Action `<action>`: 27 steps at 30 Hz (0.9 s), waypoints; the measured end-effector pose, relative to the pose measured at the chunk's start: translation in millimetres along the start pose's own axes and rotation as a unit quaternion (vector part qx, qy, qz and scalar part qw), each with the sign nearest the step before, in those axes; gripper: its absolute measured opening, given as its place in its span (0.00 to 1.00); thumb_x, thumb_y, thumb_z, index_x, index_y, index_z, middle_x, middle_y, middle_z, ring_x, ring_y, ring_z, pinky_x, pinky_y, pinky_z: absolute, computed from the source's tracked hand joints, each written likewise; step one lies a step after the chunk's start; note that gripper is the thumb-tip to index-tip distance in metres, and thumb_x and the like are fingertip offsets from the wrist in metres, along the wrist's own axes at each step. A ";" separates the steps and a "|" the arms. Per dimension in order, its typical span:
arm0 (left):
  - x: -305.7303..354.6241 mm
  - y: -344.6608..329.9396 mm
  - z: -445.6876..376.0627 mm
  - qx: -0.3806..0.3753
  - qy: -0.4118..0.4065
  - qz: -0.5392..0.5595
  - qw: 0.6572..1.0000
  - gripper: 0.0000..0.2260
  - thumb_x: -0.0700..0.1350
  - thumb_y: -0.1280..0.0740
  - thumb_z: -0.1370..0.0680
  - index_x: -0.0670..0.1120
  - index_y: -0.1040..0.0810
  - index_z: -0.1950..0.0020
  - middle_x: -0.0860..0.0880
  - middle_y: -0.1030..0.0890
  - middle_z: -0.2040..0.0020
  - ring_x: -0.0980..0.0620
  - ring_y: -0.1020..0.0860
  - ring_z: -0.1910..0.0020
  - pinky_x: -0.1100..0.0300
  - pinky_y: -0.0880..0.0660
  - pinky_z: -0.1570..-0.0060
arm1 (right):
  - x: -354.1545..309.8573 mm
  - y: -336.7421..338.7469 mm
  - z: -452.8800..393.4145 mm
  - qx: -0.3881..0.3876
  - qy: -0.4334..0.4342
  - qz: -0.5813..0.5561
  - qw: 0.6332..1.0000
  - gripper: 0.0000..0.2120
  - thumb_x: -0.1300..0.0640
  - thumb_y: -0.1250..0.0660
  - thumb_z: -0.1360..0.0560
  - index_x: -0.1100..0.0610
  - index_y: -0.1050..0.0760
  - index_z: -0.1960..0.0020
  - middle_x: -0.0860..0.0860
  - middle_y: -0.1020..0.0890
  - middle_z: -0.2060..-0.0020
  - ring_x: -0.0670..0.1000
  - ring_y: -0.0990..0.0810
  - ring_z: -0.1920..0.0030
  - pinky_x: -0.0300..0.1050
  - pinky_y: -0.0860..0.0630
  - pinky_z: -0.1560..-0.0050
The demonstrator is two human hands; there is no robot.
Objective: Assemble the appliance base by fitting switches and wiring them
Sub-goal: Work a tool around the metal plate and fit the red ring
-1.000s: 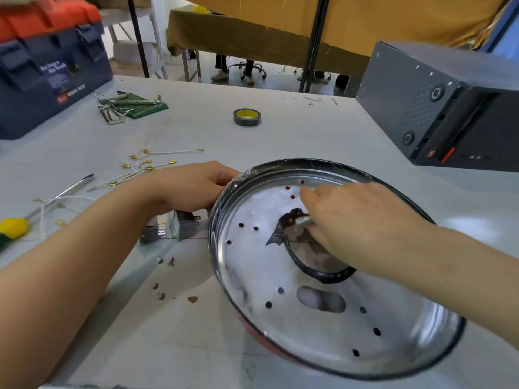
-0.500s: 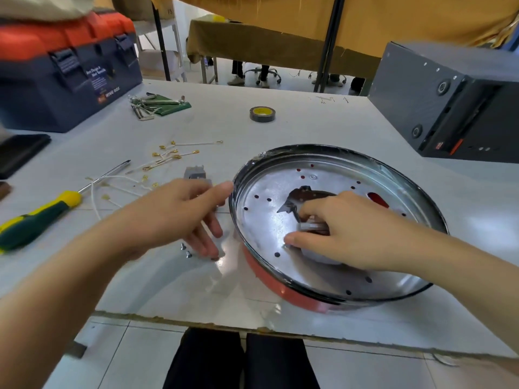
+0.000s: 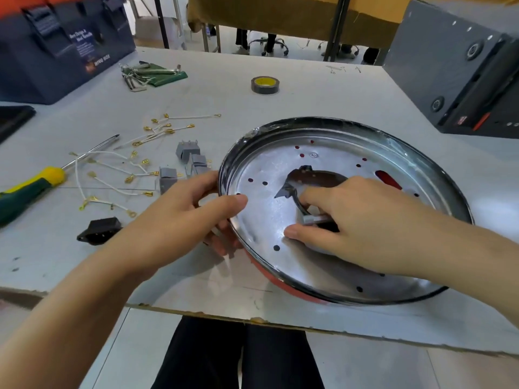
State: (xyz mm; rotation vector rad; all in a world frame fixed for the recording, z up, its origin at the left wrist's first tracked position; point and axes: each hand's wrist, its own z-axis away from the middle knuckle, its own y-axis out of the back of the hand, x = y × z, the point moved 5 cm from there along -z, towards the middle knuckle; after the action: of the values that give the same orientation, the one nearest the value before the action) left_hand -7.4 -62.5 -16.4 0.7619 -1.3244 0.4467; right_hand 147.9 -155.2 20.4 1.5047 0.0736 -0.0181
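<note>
The round appliance base [image 3: 351, 153], shiny metal inside with a red underside, lies on the white table. My left hand [image 3: 185, 217] grips its left rim, thumb over the edge and fingers underneath. My right hand [image 3: 356, 223] is inside the base and pinches a small grey switch [image 3: 313, 219] at the edge of the dark central opening [image 3: 314, 179]. Several more grey switches [image 3: 186, 161] sit on the table left of the base. White wires with gold terminals [image 3: 134, 164] are scattered beyond them.
A yellow-green screwdriver [image 3: 31, 183] lies at the left. A black connector [image 3: 99, 230] sits near my left forearm. A tape roll [image 3: 264, 84], hex keys on a green pouch [image 3: 151, 74], a blue toolbox [image 3: 56, 51] and a grey metal box [image 3: 460, 66] stand farther back.
My left hand moved from the table beside the base onto its left rim. My right hand stays inside the base, holding the switch at the opening.
</note>
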 end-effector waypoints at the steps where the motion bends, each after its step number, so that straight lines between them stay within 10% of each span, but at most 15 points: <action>1: 0.5 -0.2 -0.8 -0.002 -0.002 0.002 1.000 0.07 0.52 0.34 0.30 0.56 0.19 0.55 0.47 0.17 0.61 0.50 0.19 0.69 0.64 0.23 0.69 | 0.0 0.5 0.3 0.002 0.002 0.003 1.000 0.22 0.30 0.53 0.32 0.48 0.39 0.66 0.44 0.32 0.74 0.42 0.33 0.71 0.40 0.39 0.72; 14: 2.0 4.1 -27.4 -0.067 0.003 0.006 0.998 0.06 0.46 0.30 0.31 0.54 0.17 0.56 0.53 0.18 0.64 0.55 0.19 0.65 0.66 0.23 0.67 | -2.8 1.4 3.8 -0.014 -0.002 -0.001 1.000 0.22 0.29 0.55 0.35 0.48 0.41 0.66 0.44 0.35 0.73 0.42 0.35 0.70 0.38 0.43 0.72; 20: -2.3 7.8 -30.6 -0.077 -0.002 0.018 0.997 0.16 0.57 0.33 0.33 0.49 0.18 0.53 0.43 0.17 0.59 0.36 0.20 0.58 0.58 0.20 0.62 | 10.7 -0.2 1.5 0.004 0.010 -0.025 1.000 0.28 0.26 0.56 0.36 0.49 0.33 0.62 0.45 0.32 0.76 0.45 0.31 0.70 0.44 0.35 0.69; 27: -1.7 2.9 -33.1 -0.101 -0.001 0.032 0.994 0.19 0.64 0.42 0.29 0.54 0.17 0.59 0.50 0.18 0.63 0.49 0.22 0.69 0.62 0.25 0.71 | 28.4 13.2 -2.2 0.058 0.035 -0.109 0.992 0.30 0.31 0.46 0.33 0.55 0.21 0.57 0.48 0.26 0.73 0.43 0.28 0.67 0.38 0.32 0.62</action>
State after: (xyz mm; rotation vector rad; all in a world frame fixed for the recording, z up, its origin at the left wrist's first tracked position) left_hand 13.2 -36.5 -19.2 0.5533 -1.3760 0.3548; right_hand 176.9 -151.1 31.7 1.6075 0.2976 -0.1467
